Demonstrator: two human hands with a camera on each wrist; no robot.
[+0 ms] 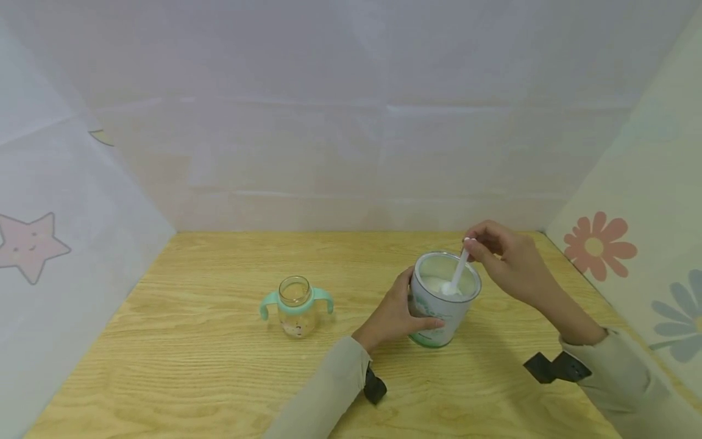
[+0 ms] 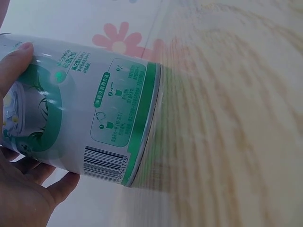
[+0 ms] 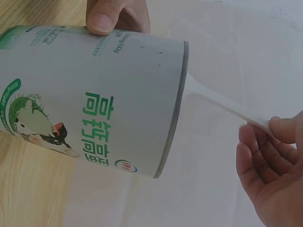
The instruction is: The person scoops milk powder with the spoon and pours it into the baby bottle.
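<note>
A white and green milk powder can [image 1: 439, 320] stands without a lid on the table, pale powder showing inside it. My left hand [image 1: 392, 314] grips the can's side, thumb across the front; the left wrist view shows those fingers curled around the printed can [image 2: 71, 109]. My right hand [image 1: 512, 262] pinches the handle end of a white scoop [image 1: 462, 268] between thumb and fingers, above the rim. The scoop's bowl is down at the powder. In the right wrist view, the scoop handle [image 3: 227, 104] slants out past the can's rim.
Left of the can stands an open, clear baby bottle [image 1: 296, 320] with two mint-green handles. The wooden table [image 1: 219, 366] meets pale fabric walls printed with a star [image 1: 33, 247] and flowers [image 1: 600, 247]. Black straps and devices sit on both wrists.
</note>
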